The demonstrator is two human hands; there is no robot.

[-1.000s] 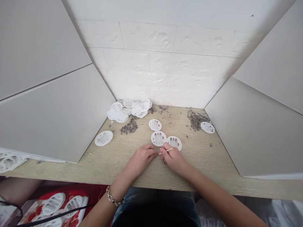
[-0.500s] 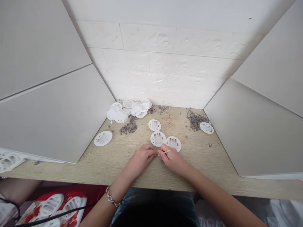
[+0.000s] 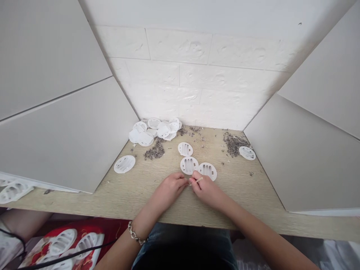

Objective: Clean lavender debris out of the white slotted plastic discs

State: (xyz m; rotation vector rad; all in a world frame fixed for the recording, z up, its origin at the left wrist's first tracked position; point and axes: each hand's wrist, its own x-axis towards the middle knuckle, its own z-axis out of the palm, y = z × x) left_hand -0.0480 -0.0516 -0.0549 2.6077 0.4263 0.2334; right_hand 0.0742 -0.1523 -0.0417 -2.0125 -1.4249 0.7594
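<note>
At the middle of the table, my right hand (image 3: pixel 203 188) grips a thin pale stick (image 3: pixel 199 179) between thumb and fingers. Its lower tip points toward the fingertips of my left hand (image 3: pixel 173 188), which are pinched together; whatever they hold is too small or hidden to make out. Just beyond my hands lie a slotted white oval plastic piece (image 3: pixel 189 165) and a second oval piece (image 3: pixel 208 171), partly behind my right hand. Grey bits show in their slots. Behind them is a third oval piece (image 3: pixel 185 149).
White ovals are heaped (image 3: pixel 146 138) at back left. Small grey bits lie in a left pile (image 3: pixel 155 150) and a right pile (image 3: pixel 234 144). Single ovals lie at left (image 3: pixel 124 164) and right (image 3: pixel 247 153). Grey panels (image 3: pixel 112 142) flank the table. More ovals rest on a red stool (image 3: pixel 81 225) below.
The view has shifted slightly, so everything sits a little further right. Both hands keep nearly the same pose, with the stick still in my right hand.
</note>
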